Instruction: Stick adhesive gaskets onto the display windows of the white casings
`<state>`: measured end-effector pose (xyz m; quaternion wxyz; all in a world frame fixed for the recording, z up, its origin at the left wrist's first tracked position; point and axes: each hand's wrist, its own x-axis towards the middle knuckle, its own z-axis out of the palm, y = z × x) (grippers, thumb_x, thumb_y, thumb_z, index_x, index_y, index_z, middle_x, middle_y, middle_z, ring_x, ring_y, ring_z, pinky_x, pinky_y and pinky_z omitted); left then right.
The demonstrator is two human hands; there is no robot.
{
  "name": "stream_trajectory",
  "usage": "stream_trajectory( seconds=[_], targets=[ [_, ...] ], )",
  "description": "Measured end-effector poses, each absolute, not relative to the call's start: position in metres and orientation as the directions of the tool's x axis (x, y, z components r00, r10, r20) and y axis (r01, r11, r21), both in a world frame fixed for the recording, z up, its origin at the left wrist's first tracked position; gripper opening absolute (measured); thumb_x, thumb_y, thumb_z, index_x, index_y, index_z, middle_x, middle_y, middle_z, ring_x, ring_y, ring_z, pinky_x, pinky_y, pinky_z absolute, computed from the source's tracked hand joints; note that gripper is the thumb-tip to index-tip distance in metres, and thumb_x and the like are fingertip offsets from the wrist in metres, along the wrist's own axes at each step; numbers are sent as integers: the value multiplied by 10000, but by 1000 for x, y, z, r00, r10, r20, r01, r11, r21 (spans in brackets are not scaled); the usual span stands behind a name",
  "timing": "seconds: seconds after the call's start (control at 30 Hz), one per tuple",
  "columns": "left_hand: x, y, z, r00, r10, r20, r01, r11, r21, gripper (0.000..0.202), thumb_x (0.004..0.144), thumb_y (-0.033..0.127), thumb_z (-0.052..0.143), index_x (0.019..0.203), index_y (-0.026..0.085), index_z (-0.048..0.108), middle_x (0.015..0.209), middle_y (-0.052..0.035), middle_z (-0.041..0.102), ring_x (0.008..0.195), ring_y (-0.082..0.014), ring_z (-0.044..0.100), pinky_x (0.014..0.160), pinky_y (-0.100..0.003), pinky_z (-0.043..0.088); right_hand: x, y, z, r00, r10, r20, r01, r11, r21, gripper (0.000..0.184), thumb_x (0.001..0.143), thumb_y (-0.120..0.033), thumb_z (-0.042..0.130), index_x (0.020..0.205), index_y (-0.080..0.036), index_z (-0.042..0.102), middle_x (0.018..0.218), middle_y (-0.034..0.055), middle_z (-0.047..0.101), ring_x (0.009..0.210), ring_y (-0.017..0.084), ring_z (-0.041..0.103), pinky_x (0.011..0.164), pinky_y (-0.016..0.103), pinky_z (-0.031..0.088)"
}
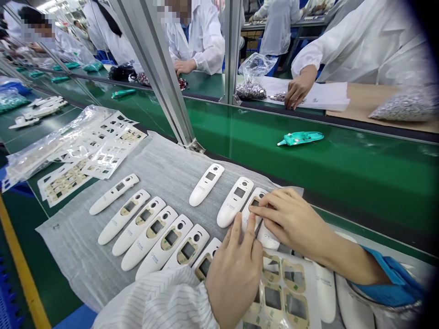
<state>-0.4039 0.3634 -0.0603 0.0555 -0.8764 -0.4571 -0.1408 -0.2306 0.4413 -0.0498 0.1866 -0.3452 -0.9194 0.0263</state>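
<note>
My right hand (291,219) comes in from the right, its fingers bent and closed at the window of a white plastic thermometer-style shell (246,218). A beige adhesive sticker (254,201) shows at that window, partly under the fingertips. My left hand (236,274) has its fingers stretched out, tips touching the shell's lower end. Just left lies another white shell (235,202) with a bare window. A further shell (269,235) is partly hidden under my right hand. Below my hands lies a sheet of beige stickers (288,292).
Several white shells with stickers (152,246) lie in a slanted row on the grey foam sheet (164,160). Cut sticker sheets (103,151) lie at the left. A metal post (161,68) stands beside the green belt (233,132), which carries a teal shell (302,138). Co-workers sit opposite.
</note>
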Motion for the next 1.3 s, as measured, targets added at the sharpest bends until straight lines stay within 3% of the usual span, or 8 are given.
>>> stream_trajectory(
  seconds=[0.27,0.37,0.47,0.67,0.83,0.97,1.07,1.3],
  targets=[
    [-407,370,-60,522,784,336,797,-588,134,239,893,31,346,818,94,564,1327,-166,507,1272,-356,419,814,-394,530,-224,453,-40,-703,629,332,669,744,6,187,875,-160,489,919,-193,668,917,59,625,840,226,543,821,424,373],
    [-412,375,-50,474,831,292,775,-551,311,188,897,58,366,819,108,529,1203,-167,541,1225,-326,428,865,-416,478,-218,441,-21,-510,777,369,748,613,-255,197,912,-233,464,984,-229,647,954,50,619,852,210,561,782,393,425],
    [-418,383,-35,385,910,153,711,-399,579,183,919,130,347,789,149,475,881,-76,557,946,-230,513,788,-383,453,-217,418,-5,-505,852,137,660,483,-575,220,904,-348,512,1104,-296,590,1098,26,598,967,186,577,782,318,493],
    [-424,392,-29,282,955,-98,451,-42,892,324,936,332,390,649,184,376,623,32,430,623,-121,430,581,-260,326,-229,393,-11,-477,879,4,664,363,-653,274,826,-385,623,1083,-299,588,1069,5,652,961,188,619,782,288,531],
    [-424,394,-35,251,961,-118,322,32,946,333,932,400,419,690,173,455,636,37,458,600,-98,420,560,-231,330,-232,399,-15,-377,925,-48,688,245,-683,62,821,-337,618,846,-282,630,829,-36,683,740,160,639,605,257,512],
    [-425,396,-34,346,938,-28,253,-64,965,193,856,326,578,949,161,615,854,-23,608,794,-145,543,756,-259,428,-231,397,-12,-422,906,-19,637,282,-717,115,862,-289,567,787,-285,653,772,-40,686,697,153,640,568,249,497],
    [-425,397,-33,385,921,-52,242,-46,969,195,871,297,556,861,148,681,814,-38,649,787,-153,577,760,-254,432,-230,395,-15,-414,910,9,636,296,-712,112,869,-295,566,815,-283,664,771,-36,694,695,155,651,567,248,505],
    [-423,396,-31,294,946,-136,248,62,967,260,868,327,552,740,141,681,647,-2,592,631,-118,499,609,-223,389,-231,398,-19,-486,805,341,648,593,-478,99,895,-266,548,911,-251,645,951,-5,674,859,171,621,712,317,479]
  ],
)
